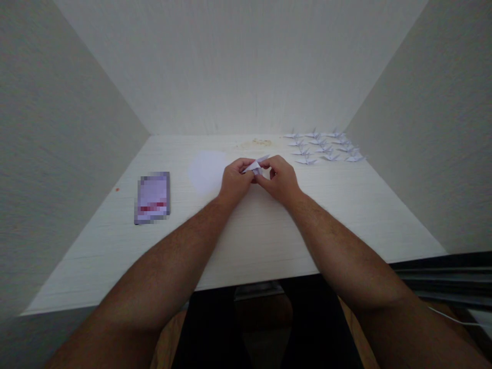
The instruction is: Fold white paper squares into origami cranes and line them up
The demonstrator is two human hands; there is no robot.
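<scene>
Both hands meet over the middle of a white table (246,241). My left hand (235,180) and my right hand (281,179) pinch a small folded piece of white paper (257,165) between their fingertips, just above the tabletop. A pointed flap of the paper sticks up to the right. Most of the fold is hidden by my fingers.
Several finished white paper cranes (323,146) stand in rows at the back right. A loose white sheet (206,170) lies left of my hands. A blurred phone or card (152,198) lies at the left. Grey walls close in on three sides.
</scene>
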